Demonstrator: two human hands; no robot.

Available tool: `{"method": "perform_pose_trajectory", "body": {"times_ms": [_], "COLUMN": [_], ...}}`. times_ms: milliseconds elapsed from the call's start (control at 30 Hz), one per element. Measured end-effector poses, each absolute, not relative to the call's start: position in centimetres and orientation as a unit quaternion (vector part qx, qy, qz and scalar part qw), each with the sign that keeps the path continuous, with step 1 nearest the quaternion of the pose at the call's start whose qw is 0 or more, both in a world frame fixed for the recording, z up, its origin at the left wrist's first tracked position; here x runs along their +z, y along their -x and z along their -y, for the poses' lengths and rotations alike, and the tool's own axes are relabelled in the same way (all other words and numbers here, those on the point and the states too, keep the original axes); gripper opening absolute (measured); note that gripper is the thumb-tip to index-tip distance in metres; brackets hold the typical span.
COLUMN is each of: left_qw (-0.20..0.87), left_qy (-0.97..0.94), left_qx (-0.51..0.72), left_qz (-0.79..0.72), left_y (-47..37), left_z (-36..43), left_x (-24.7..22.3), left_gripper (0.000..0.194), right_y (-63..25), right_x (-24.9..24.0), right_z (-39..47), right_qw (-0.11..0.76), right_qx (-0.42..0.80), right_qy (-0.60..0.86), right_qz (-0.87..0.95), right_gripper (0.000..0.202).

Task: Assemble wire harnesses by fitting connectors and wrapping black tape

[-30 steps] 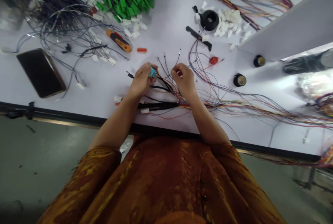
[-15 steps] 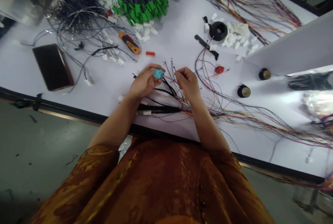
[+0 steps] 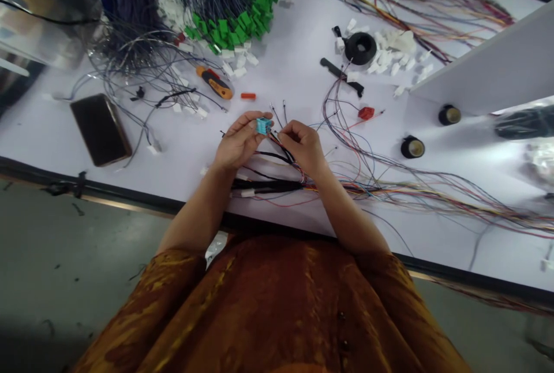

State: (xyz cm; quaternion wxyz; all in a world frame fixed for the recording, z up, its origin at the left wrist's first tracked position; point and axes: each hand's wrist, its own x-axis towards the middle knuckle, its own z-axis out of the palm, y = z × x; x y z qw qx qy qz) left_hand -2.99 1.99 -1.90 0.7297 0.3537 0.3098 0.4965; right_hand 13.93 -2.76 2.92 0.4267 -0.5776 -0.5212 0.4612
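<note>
My left hand [image 3: 237, 145] grips the blue plug [image 3: 263, 126] between thumb and fingers; my right [image 3: 304, 145] pinches a thin wire [image 3: 277, 133] just beside it. Both forearms [image 3: 201, 205] slant inward across the black table edge [image 3: 259, 226], with open tabletop [image 3: 298, 75] beyond my fingertips.

A rust-brown top [image 3: 268, 298] is showing mustard-yellow patches and streaks; its loose, patterned sleeves [image 3: 160, 286] are leaving both forearms [image 3: 201, 205] bare, and small, dark buttons [image 3: 342, 316] are dotting the front.
</note>
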Motion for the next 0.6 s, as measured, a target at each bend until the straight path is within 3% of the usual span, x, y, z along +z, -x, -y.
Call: {"method": "perform_pose_trajectory", "body": {"times_ms": [300,600], "left_qw": [0.694,0.660], "left_qy": [-0.421,-0.507], "left_qx": [0.500,0.474], "left_qz": [-0.300,-0.286], "left_y": [2.7,2.8], "left_z": [-1.8,-1.5], "left_x": [-2.1,-2.8], "left_gripper": [0.028,0.022], "right_y": [-13.7,-13.1], "right_x": [2.7,1.8], "right_z": [3.0,2.9], "right_qw": [0.422,0.453], "right_qx": [0.486,0.498], "right_qy": [0.566,0.554], "right_qz": [0.515,0.490], "right_gripper": [0.019,0.021]}}
